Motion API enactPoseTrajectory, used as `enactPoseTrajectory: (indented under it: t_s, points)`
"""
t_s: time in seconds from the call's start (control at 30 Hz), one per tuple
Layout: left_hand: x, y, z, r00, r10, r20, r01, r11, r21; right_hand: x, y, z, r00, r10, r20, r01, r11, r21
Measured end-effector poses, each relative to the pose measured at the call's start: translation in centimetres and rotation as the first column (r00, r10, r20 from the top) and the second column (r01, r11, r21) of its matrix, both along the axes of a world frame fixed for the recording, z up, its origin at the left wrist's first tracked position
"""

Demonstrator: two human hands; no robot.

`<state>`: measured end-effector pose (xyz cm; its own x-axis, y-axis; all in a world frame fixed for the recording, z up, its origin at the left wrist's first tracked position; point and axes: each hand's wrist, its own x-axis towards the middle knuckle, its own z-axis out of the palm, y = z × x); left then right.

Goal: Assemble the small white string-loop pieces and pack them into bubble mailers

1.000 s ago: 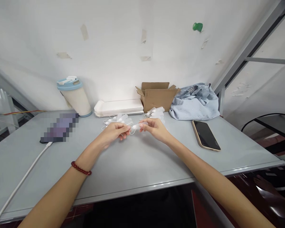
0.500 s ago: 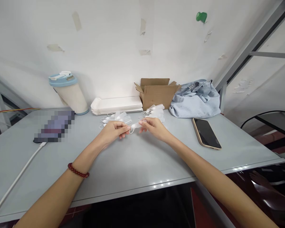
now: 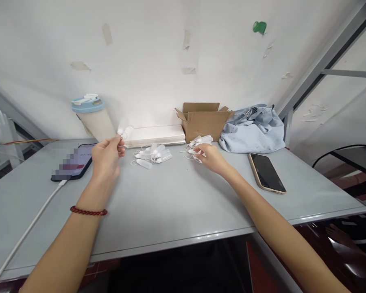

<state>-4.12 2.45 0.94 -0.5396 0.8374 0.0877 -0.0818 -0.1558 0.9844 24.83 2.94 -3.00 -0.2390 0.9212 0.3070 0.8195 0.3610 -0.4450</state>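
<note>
- One view only, from the head camera, and I look down on a pale grey table [image 3: 177,211] pushed against a white wall [image 3: 146,49] that carries scraps of tape and a green mark [image 3: 259,27].
- My left hand [image 3: 105,158] is raised above the table's left half, its fingertips pinched together on a small white plastic piece [image 3: 124,131]; a red bead bracelet [image 3: 88,211] sits on that wrist.
- My right hand [image 3: 208,156] lies low on the table, fingers curled onto the right pile of white pieces [image 3: 199,143], which sits just in front of the cardboard box; I cannot tell whether the fingers have closed on one.
- Between the hands, a second pile of white pieces [image 3: 152,154] with thin looped cords lies on the bare surface, apart from both hands.
- Along the wall stand a cream tumbler with a blue lid [image 3: 93,118], tilted in this view, a flat stack of white trays [image 3: 158,135] and an open cardboard box [image 3: 203,120].
- A crumpled pale blue cloth bag [image 3: 253,128] rests right of the box, touching it.
- A dark phone [image 3: 266,173] lies face up near the right edge, well apart from my right hand.
- At the left, another phone [image 3: 75,162], its screen blurred, lies with a white cable [image 3: 27,234] running toward the front edge.
- Grey metal framing [image 3: 323,61] slants up at the right; the floor beyond the table is dark red.
</note>
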Motion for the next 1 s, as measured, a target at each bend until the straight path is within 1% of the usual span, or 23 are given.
enactPoseTrajectory:
  t_s: [0.07,0.1,0.13,0.17,0.2,0.23,0.27,0.3,0.33,0.53,0.77,0.83,0.93,0.97,1.0]
  points:
    - [-0.1,0.0,-0.2,0.995,-0.02,-0.095,0.016,0.999,-0.045,0.0,0.0,-0.1,1.0,-0.003,0.026,0.003,1.0,-0.007]
    - [-0.1,0.0,-0.4,0.978,-0.066,-0.197,0.046,0.993,-0.106,0.0,0.0,-0.2,0.999,-0.004,0.037,0.004,1.0,-0.01]
    - [-0.1,0.1,-0.6,0.932,-0.142,-0.334,0.078,0.977,-0.198,0.0,0.0,-0.1,0.999,-0.006,0.045,0.007,1.0,-0.014]
    - [-0.2,0.1,-0.8,0.843,-0.239,-0.481,0.092,0.947,-0.309,0.0,0.0,-0.1,0.999,-0.01,0.052,0.011,1.0,-0.02]
    - [-0.3,0.2,-1.0,0.718,-0.34,-0.608,0.078,0.906,-0.415,0.0,0.0,-0.1,0.998,-0.013,0.057,0.014,1.0,-0.028]
    - [-0.4,0.4,-1.3,0.585,-0.423,-0.692,0.044,0.869,-0.494,0.0,0.0,0.0,0.998,-0.016,0.062,0.018,0.999,-0.035]
    - [-0.5,0.5,-1.5,0.479,-0.473,-0.74,0.008,0.845,-0.535,0.0,0.0,0.1,0.997,-0.021,0.068,0.024,0.999,-0.041]
    - [-0.6,0.6,-1.7,0.415,-0.491,-0.766,-0.016,0.838,-0.546,0.1,0.0,0.1,0.997,-0.025,0.076,0.029,0.998,-0.047]
    - [-0.6,0.7,-1.9,0.389,-0.488,-0.781,-0.031,0.841,-0.541,0.1,0.0,0.2,0.996,-0.028,0.085,0.032,0.998,-0.052]
    - [-0.1,0.5,-2.1,0.353,-0.487,-0.799,-0.061,0.84,-0.539,0.0,-0.1,0.3,0.994,-0.026,0.111,0.035,0.997,-0.075]
    - [-0.1,0.6,-2.4,0.346,-0.472,-0.811,-0.03,0.858,-0.512,0.0,-0.1,0.3,0.995,-0.014,0.099,0.02,0.997,-0.069]
    - [-0.1,0.5,-2.4,0.356,-0.458,-0.814,-0.022,0.867,-0.498,0.0,0.0,0.3,0.995,-0.016,0.094,0.021,0.998,-0.053]
    - [-0.1,0.3,-2.3,0.375,-0.434,-0.819,-0.019,0.88,-0.475,0.1,0.0,0.3,0.994,-0.032,0.105,0.031,0.999,0.005]
    - [0.0,0.2,-2.3,0.39,-0.424,-0.818,-0.019,0.884,-0.468,0.1,0.1,0.3,0.993,-0.041,0.112,0.038,0.999,0.031]
    - [0.0,0.1,-2.2,0.425,-0.41,-0.807,-0.003,0.891,-0.454,0.1,0.1,0.3,0.992,-0.05,0.119,0.044,0.998,0.055]
